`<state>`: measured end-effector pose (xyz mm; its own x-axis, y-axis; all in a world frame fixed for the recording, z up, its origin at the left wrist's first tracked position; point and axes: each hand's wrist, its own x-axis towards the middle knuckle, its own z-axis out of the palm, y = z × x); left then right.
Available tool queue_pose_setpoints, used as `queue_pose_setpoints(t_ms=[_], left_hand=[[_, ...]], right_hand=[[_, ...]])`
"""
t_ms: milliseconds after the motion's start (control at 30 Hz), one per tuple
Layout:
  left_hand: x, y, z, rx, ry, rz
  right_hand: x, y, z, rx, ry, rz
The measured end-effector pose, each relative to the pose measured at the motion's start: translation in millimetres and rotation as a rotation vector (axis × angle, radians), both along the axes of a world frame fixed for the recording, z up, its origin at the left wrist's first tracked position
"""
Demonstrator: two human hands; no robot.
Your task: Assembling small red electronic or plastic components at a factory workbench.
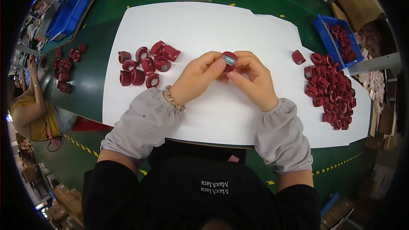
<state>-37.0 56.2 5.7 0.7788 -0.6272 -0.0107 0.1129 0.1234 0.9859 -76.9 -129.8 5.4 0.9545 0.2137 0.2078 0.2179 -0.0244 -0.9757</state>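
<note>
Between both hands, above the middle of the white sheet (213, 110), I hold a dark red ring-shaped device (230, 61) with a small grey display facing up. My left hand (197, 76) grips it from the left, thumb at the edge of the display. From the right, my right hand (254, 79) pinches the same device, its thumb at the lower side. A small group of like red ring devices (148, 65) lies on the sheet to the left of my left hand. To the right of my right hand a large heap of them (330, 87) is piled, with a single one (298, 57) apart beside it.
A blue bin (339, 42) with more red rings stands at the far right. Another blue tray (76, 8) is at the far left. More red rings (64, 70) lie on the green table (91, 81), near a seated person in yellow (32, 115).
</note>
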Motion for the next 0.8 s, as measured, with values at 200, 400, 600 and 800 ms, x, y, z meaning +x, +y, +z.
queue_pose_setpoints(t_ms=[200, 400, 600, 800], left_hand=[[-0.3, 1.1, -2.6, -0.038, -0.003, -0.044], [1.3, 4.8, -1.7, 0.036, -0.099, -0.075], [-1.5, 2.2, -1.2, -0.027, -0.063, -0.055], [0.9, 4.6, 0.7, 0.037, -0.1, -0.082]], right_hand=[[-1.9, 2.0, 8.2, 0.031, 0.133, -0.05], [-1.3, -1.0, 6.3, -0.007, 0.086, 0.001], [-2.0, 0.9, 8.7, 0.02, 0.096, 0.004], [-2.1, 0.5, 8.6, 0.011, 0.093, 0.012]])
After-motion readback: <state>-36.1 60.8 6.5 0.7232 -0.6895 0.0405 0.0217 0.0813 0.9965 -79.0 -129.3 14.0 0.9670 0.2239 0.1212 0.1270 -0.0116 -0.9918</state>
